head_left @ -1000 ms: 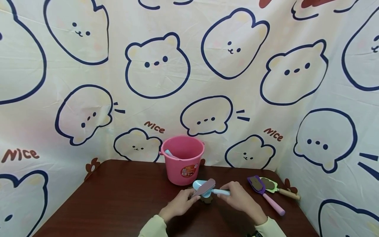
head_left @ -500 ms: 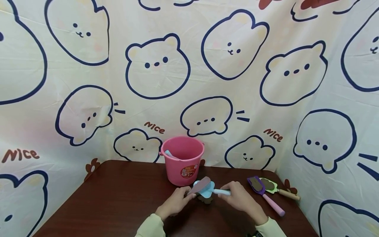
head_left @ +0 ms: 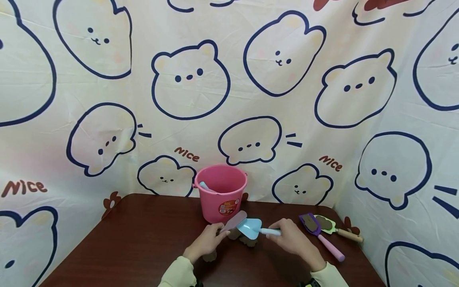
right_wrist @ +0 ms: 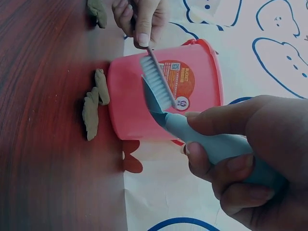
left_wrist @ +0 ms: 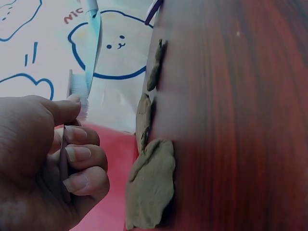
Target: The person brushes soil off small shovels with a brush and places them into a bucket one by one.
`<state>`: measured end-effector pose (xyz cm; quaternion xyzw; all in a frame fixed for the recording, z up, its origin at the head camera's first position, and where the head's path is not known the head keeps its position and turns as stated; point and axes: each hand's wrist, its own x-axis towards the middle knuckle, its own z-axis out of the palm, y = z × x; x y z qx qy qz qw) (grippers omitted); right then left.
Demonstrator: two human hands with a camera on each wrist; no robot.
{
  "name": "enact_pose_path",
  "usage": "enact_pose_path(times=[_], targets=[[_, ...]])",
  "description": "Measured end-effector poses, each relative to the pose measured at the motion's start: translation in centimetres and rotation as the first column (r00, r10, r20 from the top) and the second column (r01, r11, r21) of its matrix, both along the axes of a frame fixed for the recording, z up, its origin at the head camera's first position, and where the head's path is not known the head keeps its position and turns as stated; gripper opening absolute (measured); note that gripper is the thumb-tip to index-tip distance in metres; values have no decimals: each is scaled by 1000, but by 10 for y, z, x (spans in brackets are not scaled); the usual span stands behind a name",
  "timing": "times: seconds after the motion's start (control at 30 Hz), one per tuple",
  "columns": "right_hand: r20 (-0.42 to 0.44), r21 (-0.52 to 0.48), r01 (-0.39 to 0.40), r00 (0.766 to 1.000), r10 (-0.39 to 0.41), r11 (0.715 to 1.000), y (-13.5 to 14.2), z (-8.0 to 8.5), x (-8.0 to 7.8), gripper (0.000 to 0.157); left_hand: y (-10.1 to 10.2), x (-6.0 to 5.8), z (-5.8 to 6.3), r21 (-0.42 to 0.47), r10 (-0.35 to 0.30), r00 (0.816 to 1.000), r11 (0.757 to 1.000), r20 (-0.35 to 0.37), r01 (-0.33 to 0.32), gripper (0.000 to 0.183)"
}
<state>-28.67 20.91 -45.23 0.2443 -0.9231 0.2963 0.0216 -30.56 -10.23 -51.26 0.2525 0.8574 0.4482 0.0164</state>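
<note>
A brush [head_left: 234, 220] with a mauve back and white bristles is gripped by my left hand [head_left: 205, 242]; thumb and curled fingers wrap its handle in the left wrist view. My right hand [head_left: 291, 240] holds a light blue toy shovel [head_left: 251, 228] by its handle, the blade pointing left. The bristles [right_wrist: 155, 82] lie along the blade in the right wrist view, and at its left edge in the head view. Below the two tools, flat brown clay pieces [head_left: 248, 241] lie on the table. Another clay piece [left_wrist: 151, 185] sits near my left hand.
Behind the hands stands a pink bucket [head_left: 210, 205] with a light blue handle poking up inside. To the right lie a purple shovel [head_left: 331, 248] and a green shovel [head_left: 348, 235], both carrying brown clay. A printed cloth [head_left: 190, 139] hangs around the dark table [head_left: 143, 239].
The brush has moved left across the shovel blade to its edge, with my left hand shifting left. More of the blade and of the clay beneath shows. My right hand has barely moved.
</note>
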Motion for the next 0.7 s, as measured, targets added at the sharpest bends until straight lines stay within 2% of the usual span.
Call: enact_pose_path(times=[0.3,0.47,0.7], targets=[[2,52,39,999,-39,998,4,2,-1,18,-6,-3,-2,-4,40,998,999,-37,-41,23],[14,67,84,996,-85,994,3,0,-1,19,-5,-3,0,13,42,998,999,-53,-42,24],[-37,96,119,993,-116,988,3,-4,1,15,-3,0,6,37,25,999,999,-39,-23,28]])
